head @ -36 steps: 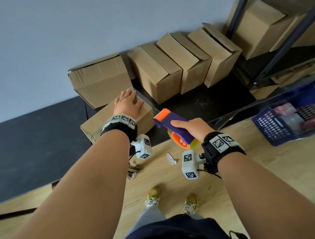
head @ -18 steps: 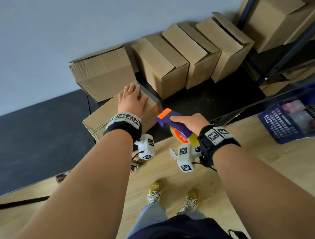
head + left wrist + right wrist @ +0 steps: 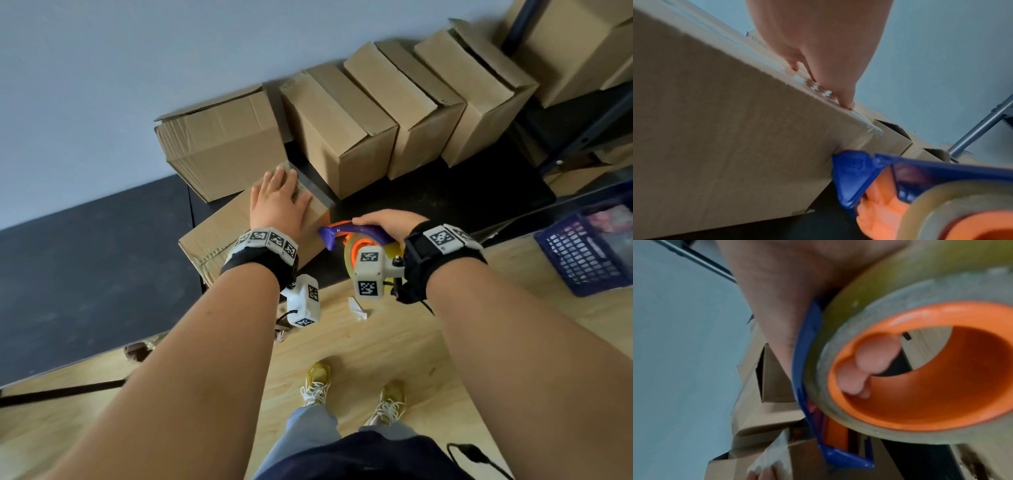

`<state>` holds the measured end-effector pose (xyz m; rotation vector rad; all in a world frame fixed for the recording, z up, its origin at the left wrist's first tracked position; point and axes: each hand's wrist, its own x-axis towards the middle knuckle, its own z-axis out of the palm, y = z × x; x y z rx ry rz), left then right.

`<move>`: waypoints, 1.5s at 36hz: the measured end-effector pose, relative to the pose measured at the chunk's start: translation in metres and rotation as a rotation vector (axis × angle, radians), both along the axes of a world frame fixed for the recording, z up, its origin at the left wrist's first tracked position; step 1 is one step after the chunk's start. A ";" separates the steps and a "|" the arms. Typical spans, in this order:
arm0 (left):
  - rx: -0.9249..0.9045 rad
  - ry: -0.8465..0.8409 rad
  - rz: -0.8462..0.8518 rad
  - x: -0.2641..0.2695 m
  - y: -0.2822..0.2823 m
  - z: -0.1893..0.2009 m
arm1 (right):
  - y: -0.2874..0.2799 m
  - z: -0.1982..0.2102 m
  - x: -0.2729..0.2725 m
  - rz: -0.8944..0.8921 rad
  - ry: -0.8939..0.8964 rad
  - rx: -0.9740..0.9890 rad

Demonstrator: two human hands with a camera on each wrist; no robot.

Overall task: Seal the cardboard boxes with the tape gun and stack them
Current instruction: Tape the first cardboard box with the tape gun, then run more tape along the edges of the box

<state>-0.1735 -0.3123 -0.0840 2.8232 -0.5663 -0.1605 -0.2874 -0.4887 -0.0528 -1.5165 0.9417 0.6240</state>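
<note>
A low cardboard box [image 3: 219, 233] lies on the dark platform in front of me. My left hand [image 3: 277, 202] presses flat on its top, fingers straight, over a strip of clear tape [image 3: 818, 91]. My right hand [image 3: 387, 221] grips the blue and orange tape gun [image 3: 346, 236]; its fingertips [image 3: 871, 363] curl inside the orange core of the clear tape roll [image 3: 920, 369]. The gun's blue nose [image 3: 851, 172] touches the box's right side face, below the top edge.
A crumpled open box [image 3: 219, 144] stands behind the low one against the grey wall. A row of three upright boxes [image 3: 346, 126] leans to its right, beside a metal rack [image 3: 582, 126] holding more boxes. A blue basket [image 3: 589, 250] sits on the wooden floor at right.
The right hand has brought the tape gun left and tipped it nose-down against the box's right side. The left hand stays pressed on the box top.
</note>
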 end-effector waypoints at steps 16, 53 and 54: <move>-0.023 -0.022 0.064 -0.001 0.005 0.004 | 0.000 -0.019 -0.005 -0.054 -0.065 -0.319; -0.030 0.075 0.096 0.016 0.018 0.029 | 0.041 -0.033 0.043 -0.310 -0.465 -0.366; -0.036 0.070 0.104 0.016 0.019 0.030 | 0.046 -0.030 0.044 -0.307 -0.474 -0.337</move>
